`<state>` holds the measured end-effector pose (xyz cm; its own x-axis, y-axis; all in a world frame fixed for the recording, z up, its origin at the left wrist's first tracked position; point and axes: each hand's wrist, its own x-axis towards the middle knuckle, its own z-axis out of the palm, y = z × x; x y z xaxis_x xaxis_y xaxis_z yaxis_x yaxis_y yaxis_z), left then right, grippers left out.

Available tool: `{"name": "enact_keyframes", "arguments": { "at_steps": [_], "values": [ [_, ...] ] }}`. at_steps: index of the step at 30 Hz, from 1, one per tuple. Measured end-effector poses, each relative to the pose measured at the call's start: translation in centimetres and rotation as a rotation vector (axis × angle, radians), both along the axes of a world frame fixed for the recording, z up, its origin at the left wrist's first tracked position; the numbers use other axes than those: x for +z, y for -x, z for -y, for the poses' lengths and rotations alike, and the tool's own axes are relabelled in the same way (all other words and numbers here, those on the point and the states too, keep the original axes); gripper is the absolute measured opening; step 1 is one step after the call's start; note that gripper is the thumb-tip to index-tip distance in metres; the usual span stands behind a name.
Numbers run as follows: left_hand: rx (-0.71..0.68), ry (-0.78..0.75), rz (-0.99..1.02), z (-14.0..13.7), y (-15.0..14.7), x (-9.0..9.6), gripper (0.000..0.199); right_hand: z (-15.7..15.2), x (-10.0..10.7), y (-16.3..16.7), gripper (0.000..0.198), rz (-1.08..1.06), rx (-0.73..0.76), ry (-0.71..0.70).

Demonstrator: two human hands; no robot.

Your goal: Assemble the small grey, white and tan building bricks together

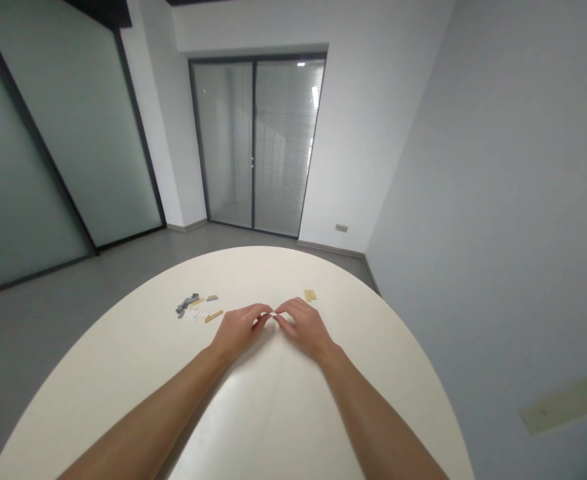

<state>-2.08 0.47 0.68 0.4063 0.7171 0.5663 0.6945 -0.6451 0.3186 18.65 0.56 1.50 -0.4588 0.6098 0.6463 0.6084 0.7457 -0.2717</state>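
Both hands meet near the middle of the table, fingertips pinched together. Between them shows a tiny white piece [273, 314], too small to name. My left hand [243, 323] is closed on its left side, and my right hand [304, 324] pinches from the right. Left of my left hand lies a tan strip [214, 316]. Beyond it are a heap of small grey pieces [187, 305], several thin white pieces [199, 314] and a small tan-and-grey piece [212, 298]. Just past my right hand rest flat yellowish pieces [310, 295].
The round white table [268, 427] has its curved far edge beyond my hands. A grey wall [513, 220] stands close on the right, with a strip of tape [568, 404] on it. Glass doors [256, 147] are at the back, frosted panels [73, 127] at left.
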Motion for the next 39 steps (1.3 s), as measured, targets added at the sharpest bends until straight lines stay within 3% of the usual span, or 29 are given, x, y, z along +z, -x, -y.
{"name": "enact_keyframes", "arguments": {
  "at_steps": [39],
  "values": [
    [-0.009, -0.05, 0.019, -0.07, -0.11, -0.01, 0.019, -0.31, -0.42, 0.03, 0.009, -0.02, -0.044, -0.043]
  ]
}}
